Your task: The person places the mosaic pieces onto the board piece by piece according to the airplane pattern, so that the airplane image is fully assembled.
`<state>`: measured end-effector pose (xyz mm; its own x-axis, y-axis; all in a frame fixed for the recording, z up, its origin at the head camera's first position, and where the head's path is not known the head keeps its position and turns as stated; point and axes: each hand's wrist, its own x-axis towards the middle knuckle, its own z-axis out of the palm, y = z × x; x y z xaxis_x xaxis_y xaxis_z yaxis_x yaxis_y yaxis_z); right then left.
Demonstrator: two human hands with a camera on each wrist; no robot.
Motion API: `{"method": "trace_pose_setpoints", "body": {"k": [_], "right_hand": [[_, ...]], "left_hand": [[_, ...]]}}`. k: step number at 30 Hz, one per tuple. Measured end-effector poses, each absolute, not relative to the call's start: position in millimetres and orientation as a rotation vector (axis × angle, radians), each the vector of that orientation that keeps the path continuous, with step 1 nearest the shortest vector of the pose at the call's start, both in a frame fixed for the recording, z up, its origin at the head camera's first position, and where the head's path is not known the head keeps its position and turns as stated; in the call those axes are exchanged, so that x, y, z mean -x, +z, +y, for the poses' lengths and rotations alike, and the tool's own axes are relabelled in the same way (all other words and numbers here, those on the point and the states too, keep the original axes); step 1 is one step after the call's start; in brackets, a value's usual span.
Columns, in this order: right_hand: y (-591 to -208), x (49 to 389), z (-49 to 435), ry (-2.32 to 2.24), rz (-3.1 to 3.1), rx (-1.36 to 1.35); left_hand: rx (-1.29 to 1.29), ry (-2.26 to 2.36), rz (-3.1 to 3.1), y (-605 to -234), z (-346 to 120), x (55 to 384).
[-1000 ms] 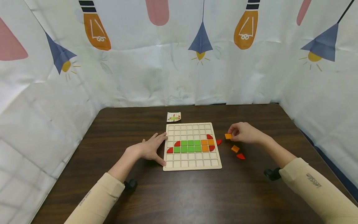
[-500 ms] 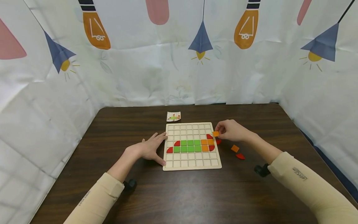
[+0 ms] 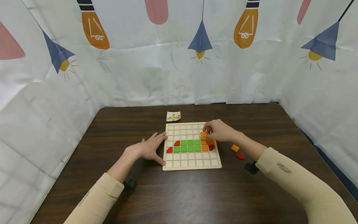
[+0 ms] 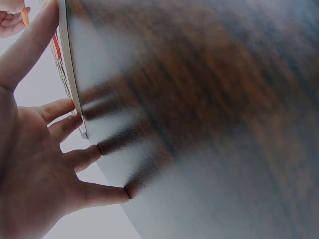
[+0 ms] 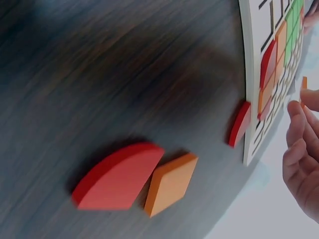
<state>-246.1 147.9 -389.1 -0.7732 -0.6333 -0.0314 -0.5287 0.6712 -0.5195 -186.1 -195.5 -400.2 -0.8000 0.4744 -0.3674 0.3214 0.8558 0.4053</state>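
Note:
A pale wooden grid board (image 3: 193, 163) lies mid-table, with green squares (image 3: 190, 146), orange squares (image 3: 205, 148) and red quarter-round pieces (image 3: 169, 150) set in its cells. Over its right half, my right hand (image 3: 221, 130) pinches an orange square tile (image 3: 203, 134) between thumb and fingertips. The tile is tilted, just above the row of orange squares. My left hand (image 3: 149, 149) has its fingers spread, thumb and fingertips along the board's left edge. In the left wrist view, two fingertips of that left hand (image 4: 45, 164) rest on the tabletop.
A small picture card (image 3: 173, 116) with a coloured pattern lies behind the board. To the right are a loose orange square (image 3: 235, 148) and a red quarter-round (image 3: 240, 156). Another red quarter-round (image 5: 240, 124) lies against the board's right edge. A printed curtain (image 3: 139, 71) encloses the dark wooden table (image 3: 179, 196).
My right hand has carried the orange tile leftward, from beside the board to over its right part. My left hand stays at the board's left edge.

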Motion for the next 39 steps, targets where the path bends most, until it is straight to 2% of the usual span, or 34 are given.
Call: {"method": "trace_pose_setpoints", "body": {"k": [15,39], "right_hand": [[-401.8,249.1,111.9,-0.789,2.661,0.954],[-412.5,249.6,90.1,-0.82,2.643,0.943]], "left_hand": [[-0.577,0.454,2.568,-401.0,-195.8,184.4],[-0.599,0.461,2.565,-399.5,-196.2,184.8]]}}
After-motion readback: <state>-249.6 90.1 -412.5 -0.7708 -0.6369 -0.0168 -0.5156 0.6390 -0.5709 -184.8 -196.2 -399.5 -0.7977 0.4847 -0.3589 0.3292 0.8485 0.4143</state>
